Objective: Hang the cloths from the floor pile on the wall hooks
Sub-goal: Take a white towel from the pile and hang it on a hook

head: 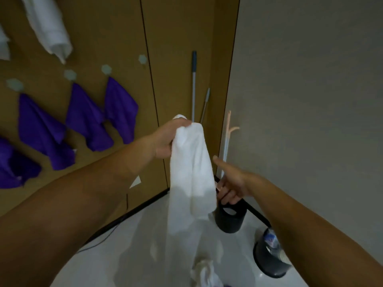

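I am holding a cloth [192, 172] up by its top, left grip [165, 141] pinching it; right grip [232, 183] is spread, hovering just beside it. Purple cloths [41, 131] and white ones [49, 27] are already hanging on the wall. One hook [142, 59] is showing bare; more are lying in the floor pile [204, 272].

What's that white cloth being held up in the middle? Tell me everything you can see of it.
The cloth is plain white and looks soft, like towelling. The left hand grips its bunched top, with a bit poking out above the fingers. The rest hangs straight down in loose folds in front of the wall corner, and its lower end is blurred. The open right hand is at its right edge; whether it touches is unclear.
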Demonstrator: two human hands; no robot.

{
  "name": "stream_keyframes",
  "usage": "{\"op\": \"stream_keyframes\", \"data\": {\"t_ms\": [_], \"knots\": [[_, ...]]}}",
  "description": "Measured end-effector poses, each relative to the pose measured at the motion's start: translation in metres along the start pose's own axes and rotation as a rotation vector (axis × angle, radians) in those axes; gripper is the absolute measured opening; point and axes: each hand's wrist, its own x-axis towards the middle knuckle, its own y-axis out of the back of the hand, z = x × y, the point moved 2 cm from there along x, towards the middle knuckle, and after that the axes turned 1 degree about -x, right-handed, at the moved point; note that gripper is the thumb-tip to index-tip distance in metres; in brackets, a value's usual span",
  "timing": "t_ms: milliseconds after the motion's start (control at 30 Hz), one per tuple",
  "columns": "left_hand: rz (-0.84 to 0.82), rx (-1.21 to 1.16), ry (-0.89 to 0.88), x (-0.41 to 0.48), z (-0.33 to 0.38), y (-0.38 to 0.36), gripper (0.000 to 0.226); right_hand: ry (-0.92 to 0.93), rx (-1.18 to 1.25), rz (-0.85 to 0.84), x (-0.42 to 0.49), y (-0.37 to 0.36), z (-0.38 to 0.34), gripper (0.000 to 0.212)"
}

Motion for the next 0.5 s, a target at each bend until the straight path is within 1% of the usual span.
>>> {"op": "stream_keyframes", "data": {"t_ms": [33,100,133,167,233,267,333,433,467,500], "knots": [[0.011,-0.039,-0.022,-0.006,0.003,0.000,0.039,-0.005,0.036,-0.140,0.001,-0.008,0.005,0.093],[0.011,-0.085,-0.043,-0.021,0.006,-0.002,0.035,0.072,0.260,-0.350,-0.002,-0.023,0.006,0.065],[0.014,-0.088,-0.051,-0.029,0.009,-0.002,0.033,0.145,0.379,-0.406,-0.007,-0.027,0.002,0.052],[0.025,-0.091,-0.058,-0.037,0.010,-0.001,0.032,0.224,0.478,-0.427,-0.011,-0.029,-0.006,0.043],[0.071,-0.091,-0.083,-0.056,0.014,0.004,0.031,0.361,0.654,-0.401,-0.022,-0.026,-0.024,0.035],[0.113,-0.090,-0.102,-0.065,0.016,0.010,0.029,0.408,0.734,-0.381,-0.027,-0.022,-0.034,0.035],[0.257,-0.107,-0.145,-0.086,0.018,0.024,0.025,0.494,0.811,-0.327,-0.038,-0.009,-0.053,0.039],[0.494,-0.133,-0.208,-0.117,0.017,0.051,0.025,0.648,0.852,-0.258,-0.056,0.011,-0.081,0.037],[0.556,-0.140,-0.235,-0.126,0.017,0.059,0.029,0.683,0.811,-0.236,-0.060,0.013,-0.089,0.036],[0.611,-0.157,-0.260,-0.134,0.017,0.067,0.034,0.683,0.709,-0.212,-0.062,0.010,-0.095,0.035]]}}
